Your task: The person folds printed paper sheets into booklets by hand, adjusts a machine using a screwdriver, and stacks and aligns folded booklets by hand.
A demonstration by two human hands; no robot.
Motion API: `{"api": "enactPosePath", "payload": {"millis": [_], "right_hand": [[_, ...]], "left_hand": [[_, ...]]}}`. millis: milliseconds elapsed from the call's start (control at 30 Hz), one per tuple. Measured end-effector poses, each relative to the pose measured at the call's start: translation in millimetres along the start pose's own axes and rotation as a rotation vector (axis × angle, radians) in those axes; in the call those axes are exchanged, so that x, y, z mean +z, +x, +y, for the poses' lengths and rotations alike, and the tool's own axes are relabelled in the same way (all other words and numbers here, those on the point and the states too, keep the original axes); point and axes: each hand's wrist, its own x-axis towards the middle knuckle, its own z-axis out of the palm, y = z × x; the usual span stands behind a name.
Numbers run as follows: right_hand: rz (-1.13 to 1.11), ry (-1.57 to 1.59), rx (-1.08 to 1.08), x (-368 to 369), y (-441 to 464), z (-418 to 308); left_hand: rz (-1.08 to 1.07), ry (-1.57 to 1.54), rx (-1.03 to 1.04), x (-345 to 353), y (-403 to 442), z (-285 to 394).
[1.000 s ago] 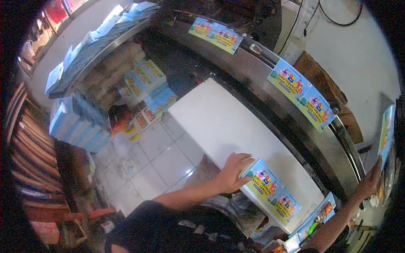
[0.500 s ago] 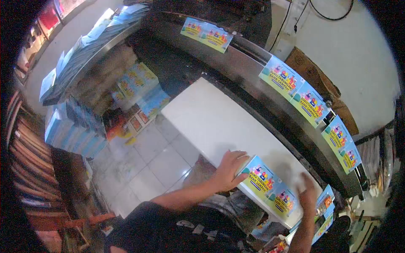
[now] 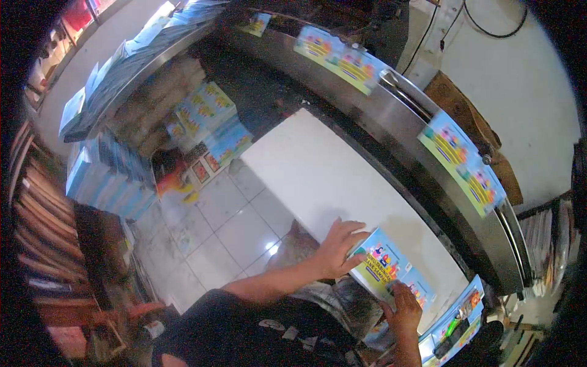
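Note:
A printed cover sheet (image 3: pixel 378 267), blue and yellow with cartoon figures, lies on the near right end of a white table (image 3: pixel 318 171); whether more sheets are under it is hidden. At its left edge rests my left hand (image 3: pixel 342 252), fingers stretched and thumb apart. My right hand (image 3: pixel 405 311) is over the sheet's near edge, its fingers bent together on the paper with the thumb beneath them. The fingertips partly cover the print. To the right of that hand, a stack of printed sheets (image 3: pixel 471 303) carries a green and black object (image 3: pixel 451 329) I cannot identify.
Beyond the table runs a curved metal rail (image 3: pixel 403 98) carrying several printed sheets (image 3: pixel 463 162). Bundled booklets (image 3: pixel 110 177) are stacked at left, under a shelf with more sheets (image 3: pixel 110 67). Colourful printed stacks (image 3: pixel 208 110) stand on the tiled floor (image 3: pixel 226 238).
My right hand has moved left from the sheet's right end onto its near edge. The sheets on the rail have shifted. My left hand stays at the left edge.

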Motion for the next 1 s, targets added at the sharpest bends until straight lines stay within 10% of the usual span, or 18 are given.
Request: {"api": "enactPosePath", "payload": {"millis": [267,567,733,1000], "right_hand": [[-0.181,0.056,0.060,-36,21,22],[1.016,-0.447,0.228,-205,78,176],[0.731,-0.228,0.149,-125,81,301],[-0.043,0.041,0.210,-13,25,54]], "left_hand": [[0.000,0.012,0.022,-1,0,-2],[-0.025,0.027,-0.009,1,-4,-1],[-0.045,0.044,-0.033,-2,-3,3],[-0.066,0.070,-0.009,-6,-2,6]]}}
